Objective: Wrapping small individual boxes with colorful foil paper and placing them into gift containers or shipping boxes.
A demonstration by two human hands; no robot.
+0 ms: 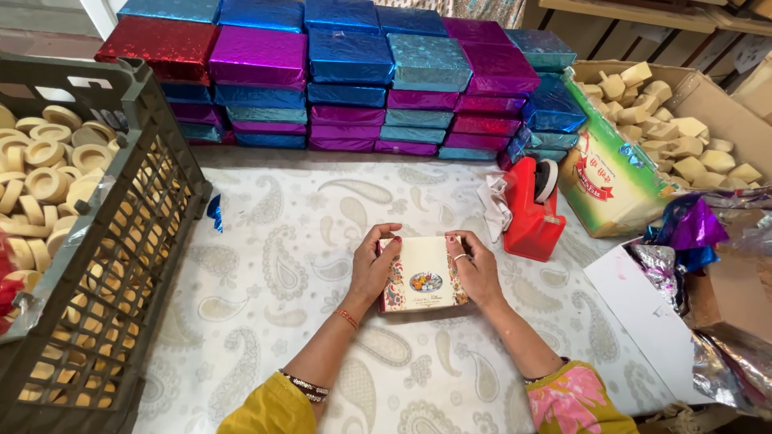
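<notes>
A person's left hand [371, 269] and right hand [476, 269] clasped a small cream box [422, 274] from either side, each grip pressed against an edge, fingers curled over the top rim. The box lay flat on the table [273, 265], which was covered with a white paisley cloth, near the middle and just in front of the person. Its lid carried floral borders along both long sides, a round blue-and-orange picture at the centre and a line of small print below it.

Behind the box, against the far edge of the table, stood stacks of foil-wrapped boxes [354, 72] in blue, purple, magenta, teal and red, several layers high. A red tape dispenser [532, 210] sat just right of the hands, with a crumpled white scrap [494, 205] touching its left side. Further right, an open carton [691, 128] lined with a green, white and red printed bag held pale yellow blocks [671, 133]. Loose sheets of purple and silver foil [696, 233] lay at the right edge. On the left, a dark plastic crate [121, 241] was filled with pale ring-shaped pieces [48, 161]. A blue foil scrap [215, 213] lay beside the crate.
</notes>
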